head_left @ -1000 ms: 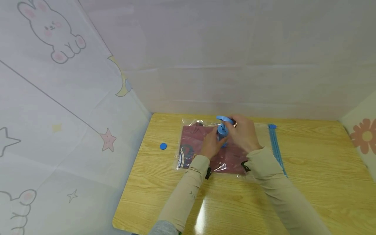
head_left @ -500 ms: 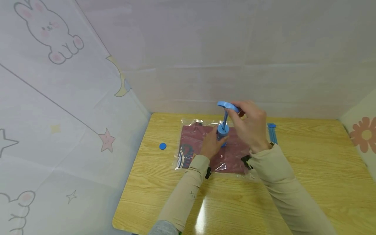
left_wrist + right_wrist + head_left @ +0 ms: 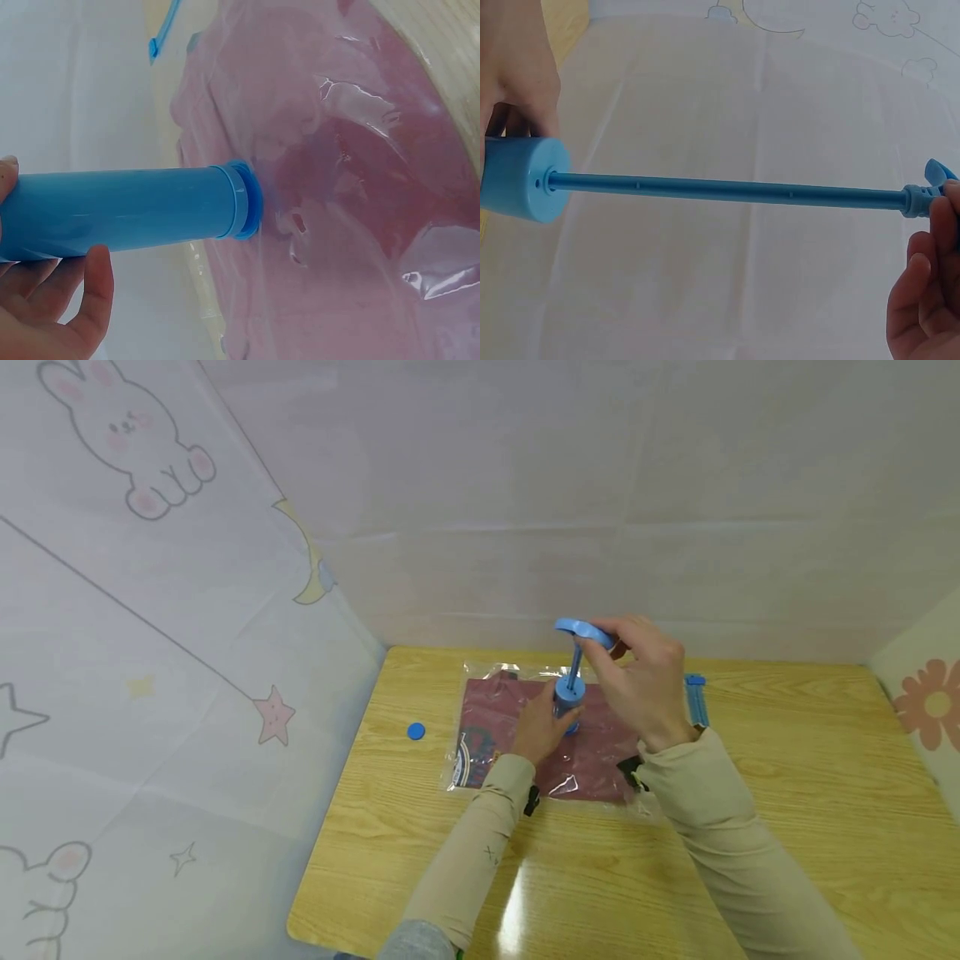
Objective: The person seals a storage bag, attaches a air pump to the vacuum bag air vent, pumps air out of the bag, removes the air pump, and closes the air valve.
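Observation:
A blue hand pump [image 3: 135, 210] stands upright on a clear vacuum storage bag [image 3: 453, 760], its base against the round blue valve [image 3: 251, 199]. Inside the bag lies a dark red garment [image 3: 592, 781] with printed lettering, pressed under the film. My left hand [image 3: 538, 727] grips the pump's cylinder, fingers and thumb curled round it. Up above, my right hand [image 3: 641, 672] holds the pump's blue handle [image 3: 581, 630]. The thin rod [image 3: 735, 187] is drawn far out of the cylinder in the right wrist view. Part of the bag's right side is hidden behind my right forearm.
A small round blue cap [image 3: 416, 731] lies on the wooden table [image 3: 375, 827] left of the bag. The bag's blue zip slider [image 3: 696, 680] shows at the right. Behind the table hangs a pale sheet [image 3: 480, 568], with a printed one at the left.
My right hand has risen with the handle, drawing the rod out of the cylinder, then stayed up over the last half second. The left hand keeps its place on the pump.

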`<state>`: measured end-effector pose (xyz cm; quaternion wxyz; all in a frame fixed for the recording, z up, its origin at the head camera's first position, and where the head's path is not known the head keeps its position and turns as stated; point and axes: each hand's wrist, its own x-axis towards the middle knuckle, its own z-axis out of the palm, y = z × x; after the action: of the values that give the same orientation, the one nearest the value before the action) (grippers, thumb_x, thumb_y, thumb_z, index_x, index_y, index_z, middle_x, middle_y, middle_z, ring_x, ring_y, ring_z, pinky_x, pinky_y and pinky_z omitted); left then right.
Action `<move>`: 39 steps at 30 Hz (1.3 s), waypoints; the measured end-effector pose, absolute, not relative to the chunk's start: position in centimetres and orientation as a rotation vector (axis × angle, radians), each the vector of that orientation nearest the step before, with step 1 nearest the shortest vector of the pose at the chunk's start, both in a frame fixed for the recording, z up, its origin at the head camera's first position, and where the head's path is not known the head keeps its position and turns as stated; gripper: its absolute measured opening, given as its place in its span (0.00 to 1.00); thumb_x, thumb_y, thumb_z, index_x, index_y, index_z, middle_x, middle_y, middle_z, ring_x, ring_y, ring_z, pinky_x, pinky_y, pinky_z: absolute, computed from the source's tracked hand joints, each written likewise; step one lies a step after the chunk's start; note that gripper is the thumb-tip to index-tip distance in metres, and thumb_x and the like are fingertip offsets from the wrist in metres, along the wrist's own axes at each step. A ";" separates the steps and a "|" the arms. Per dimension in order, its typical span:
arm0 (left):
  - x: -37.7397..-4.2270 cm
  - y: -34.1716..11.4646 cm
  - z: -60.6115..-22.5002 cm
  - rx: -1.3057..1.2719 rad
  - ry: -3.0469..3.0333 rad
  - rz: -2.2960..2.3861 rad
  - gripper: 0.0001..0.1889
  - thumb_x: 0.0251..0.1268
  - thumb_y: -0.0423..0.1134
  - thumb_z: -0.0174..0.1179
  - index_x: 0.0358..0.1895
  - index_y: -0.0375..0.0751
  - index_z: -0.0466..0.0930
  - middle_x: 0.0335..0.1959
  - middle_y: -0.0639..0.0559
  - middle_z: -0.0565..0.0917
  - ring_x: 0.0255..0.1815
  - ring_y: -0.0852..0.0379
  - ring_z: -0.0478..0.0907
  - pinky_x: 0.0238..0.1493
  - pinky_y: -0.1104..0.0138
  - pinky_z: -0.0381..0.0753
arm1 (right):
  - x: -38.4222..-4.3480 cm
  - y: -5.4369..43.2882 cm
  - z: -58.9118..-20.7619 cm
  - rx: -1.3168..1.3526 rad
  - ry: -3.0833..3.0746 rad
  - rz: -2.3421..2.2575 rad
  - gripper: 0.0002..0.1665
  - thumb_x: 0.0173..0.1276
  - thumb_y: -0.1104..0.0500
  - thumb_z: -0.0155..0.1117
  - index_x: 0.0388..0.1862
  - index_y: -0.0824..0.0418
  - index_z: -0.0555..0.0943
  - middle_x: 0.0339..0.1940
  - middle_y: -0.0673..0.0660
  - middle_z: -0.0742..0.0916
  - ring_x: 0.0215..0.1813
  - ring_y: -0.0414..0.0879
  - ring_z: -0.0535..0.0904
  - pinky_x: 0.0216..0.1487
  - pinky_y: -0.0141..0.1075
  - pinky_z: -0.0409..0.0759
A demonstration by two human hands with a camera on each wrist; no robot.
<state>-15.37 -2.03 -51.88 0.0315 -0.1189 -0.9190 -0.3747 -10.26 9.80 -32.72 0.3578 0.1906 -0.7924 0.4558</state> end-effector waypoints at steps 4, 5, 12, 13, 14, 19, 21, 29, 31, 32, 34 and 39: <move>-15.4 -2.0 -51.9 -0.352 -2.828 -1.167 0.30 0.64 0.51 0.63 0.66 0.46 0.66 0.53 0.47 0.85 0.50 0.48 0.84 0.51 0.55 0.82 | -10.3 9.9 -32.8 0.490 -2.062 1.178 0.08 0.59 0.68 0.69 0.38 0.70 0.85 0.30 0.62 0.88 0.30 0.39 0.75 0.35 0.23 0.73; -15.4 -1.9 -51.9 -0.348 -2.827 -1.174 0.30 0.63 0.50 0.63 0.65 0.46 0.66 0.53 0.47 0.85 0.50 0.48 0.84 0.50 0.55 0.82 | -10.4 9.9 -32.9 0.489 -2.067 1.179 0.08 0.59 0.68 0.69 0.38 0.71 0.85 0.31 0.63 0.87 0.30 0.39 0.75 0.35 0.23 0.73; -15.3 -2.1 -51.7 -0.345 -2.832 -1.222 0.30 0.64 0.51 0.63 0.67 0.47 0.65 0.54 0.47 0.84 0.51 0.48 0.83 0.51 0.55 0.82 | -10.4 10.0 -33.0 0.462 -2.101 1.183 0.08 0.61 0.68 0.68 0.38 0.71 0.84 0.31 0.63 0.87 0.31 0.35 0.73 0.33 0.26 0.73; -15.3 -2.1 -51.7 -0.346 -2.835 -1.216 0.31 0.64 0.51 0.63 0.67 0.47 0.65 0.54 0.47 0.84 0.51 0.48 0.83 0.51 0.55 0.82 | -10.4 10.0 -33.1 0.457 -2.107 1.184 0.08 0.61 0.67 0.68 0.38 0.71 0.84 0.32 0.63 0.87 0.31 0.34 0.73 0.33 0.26 0.73; -15.3 -2.1 -51.7 -0.347 -2.837 -1.210 0.31 0.64 0.51 0.62 0.67 0.47 0.65 0.54 0.47 0.84 0.51 0.48 0.83 0.51 0.55 0.82 | -10.4 10.1 -33.1 0.453 -2.112 1.187 0.08 0.61 0.67 0.68 0.38 0.71 0.84 0.32 0.63 0.87 0.31 0.33 0.73 0.33 0.27 0.73; -15.3 -2.2 -51.5 -0.351 -2.850 -1.182 0.31 0.64 0.53 0.62 0.67 0.46 0.65 0.54 0.47 0.84 0.52 0.48 0.83 0.52 0.55 0.82 | -10.5 10.1 -33.1 0.453 -2.133 1.201 0.08 0.62 0.67 0.67 0.39 0.70 0.84 0.32 0.62 0.87 0.31 0.31 0.72 0.33 0.29 0.74; -15.2 -2.2 -51.5 -0.351 -2.853 -1.192 0.31 0.64 0.52 0.62 0.67 0.45 0.65 0.54 0.47 0.84 0.52 0.48 0.83 0.52 0.55 0.82 | -10.5 10.0 -33.2 0.457 -2.135 1.201 0.08 0.62 0.66 0.67 0.38 0.70 0.84 0.32 0.62 0.87 0.31 0.31 0.72 0.33 0.30 0.75; -15.1 -2.3 -51.3 -0.346 -2.857 -1.222 0.30 0.65 0.52 0.61 0.67 0.46 0.65 0.55 0.48 0.84 0.52 0.47 0.83 0.52 0.54 0.81 | -10.7 9.9 -33.5 0.467 -2.123 1.215 0.07 0.63 0.66 0.67 0.38 0.69 0.84 0.32 0.62 0.87 0.31 0.31 0.73 0.33 0.23 0.72; -15.1 -2.3 -51.3 -0.345 -2.853 -1.228 0.30 0.65 0.51 0.61 0.67 0.46 0.66 0.55 0.48 0.84 0.53 0.47 0.83 0.53 0.54 0.81 | -10.7 9.9 -33.5 0.467 -2.118 1.227 0.07 0.63 0.66 0.67 0.38 0.69 0.84 0.32 0.62 0.87 0.31 0.30 0.73 0.34 0.20 0.71; -15.1 -2.3 -51.3 -0.345 -2.852 -1.230 0.30 0.65 0.51 0.61 0.67 0.46 0.65 0.55 0.48 0.83 0.53 0.47 0.83 0.53 0.54 0.81 | -10.7 9.9 -33.6 0.466 -2.116 1.234 0.07 0.63 0.66 0.67 0.38 0.69 0.84 0.32 0.62 0.87 0.31 0.30 0.73 0.34 0.19 0.70; -15.0 -2.3 -51.3 -0.344 -2.851 -1.232 0.30 0.65 0.51 0.61 0.67 0.45 0.65 0.56 0.47 0.83 0.54 0.48 0.83 0.53 0.55 0.81 | -10.8 9.9 -33.6 0.464 -2.114 1.250 0.07 0.64 0.66 0.66 0.38 0.70 0.84 0.31 0.62 0.87 0.31 0.29 0.73 0.34 0.19 0.70; -15.0 -2.2 -51.3 -0.336 -2.852 -1.234 0.30 0.65 0.51 0.62 0.67 0.45 0.65 0.56 0.47 0.83 0.53 0.48 0.83 0.53 0.55 0.81 | -10.8 10.0 -33.6 0.452 -2.115 1.290 0.06 0.65 0.66 0.65 0.38 0.69 0.84 0.31 0.61 0.88 0.31 0.28 0.72 0.34 0.20 0.70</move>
<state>-14.98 -2.22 -51.31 0.0083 -0.1074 -0.9124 -0.3948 -10.79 9.98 -33.61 0.3067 0.1707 -0.7995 0.4875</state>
